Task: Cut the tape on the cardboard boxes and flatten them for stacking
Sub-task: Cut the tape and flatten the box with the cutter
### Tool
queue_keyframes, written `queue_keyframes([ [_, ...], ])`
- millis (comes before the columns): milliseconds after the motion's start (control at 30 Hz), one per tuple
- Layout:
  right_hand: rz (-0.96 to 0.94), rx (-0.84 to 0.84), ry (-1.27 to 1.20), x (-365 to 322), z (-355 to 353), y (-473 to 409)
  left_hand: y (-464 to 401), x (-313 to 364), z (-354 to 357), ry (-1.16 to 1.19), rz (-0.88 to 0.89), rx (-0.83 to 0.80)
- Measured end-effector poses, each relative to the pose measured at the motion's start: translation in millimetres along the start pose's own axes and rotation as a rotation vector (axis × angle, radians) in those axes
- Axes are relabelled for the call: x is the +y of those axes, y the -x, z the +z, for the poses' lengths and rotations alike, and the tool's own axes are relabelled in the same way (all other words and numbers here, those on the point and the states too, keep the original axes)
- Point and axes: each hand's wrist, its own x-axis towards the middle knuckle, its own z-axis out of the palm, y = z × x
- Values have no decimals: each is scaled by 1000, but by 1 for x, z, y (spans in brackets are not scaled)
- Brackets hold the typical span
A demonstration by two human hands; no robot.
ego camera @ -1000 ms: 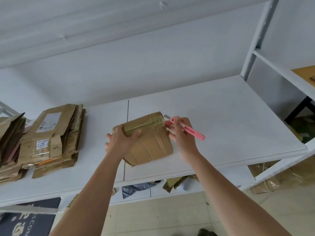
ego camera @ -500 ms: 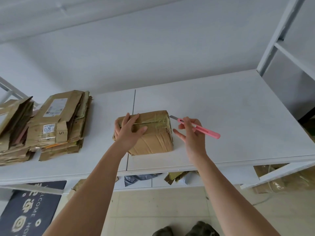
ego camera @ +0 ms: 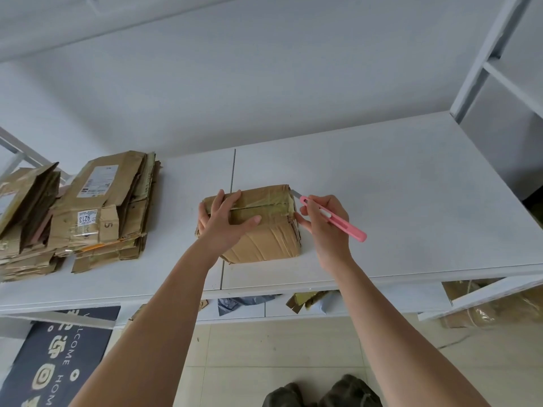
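Left hand [ego camera: 224, 223] flat on the left half of the cardboard box [ego camera: 264, 230], fingers straight and spread over the top, thumb stretched right along the taped seam [ego camera: 258, 205]. Pressing it down, not curled round anything.

Way off to the left of the box, near the table's [ego camera: 396, 186] left end: two piles of flattened cardboard [ego camera: 102, 212], the nearer one topped by a piece with a white shipping label and a small sticker reading 9213. Well apart from the box.

Box itself sitting on the white table just right of the seam between the two tabletop panels, near the front edge, crumpled and wrapped in shiny yellowish tape.

Just right of the box: right hand [ego camera: 326, 227] gripping a pink utility knife [ego camera: 335, 218], fingers curled round the handle like holding a pen. Blade tip right at the box's upper right corner, touching or nearly, can't tell which. Pink tail of the knife poking out past the hand to the right.

Below the table edge under the box: scraps of cardboard and grey plastic on a lower shelf [ego camera: 249, 311], dark welcome mat [ego camera: 53, 362] on the floor to the left.
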Motion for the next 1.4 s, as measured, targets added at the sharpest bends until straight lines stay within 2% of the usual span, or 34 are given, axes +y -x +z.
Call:
queue_keyframes([
  [333,-60,-21,109,1,1,-2,0,1,-2,-32,16,-26],
  [833,-190,-168,362,-6,-17,2,-4,-2,5,-194,24,3],
  [1133,-233,-196,448,-6,-26,22,-1,0,5,-214,15,0],
  [1400,-261,-299,533,-21,-32,27,-1,1,3,-199,13,-1],
])
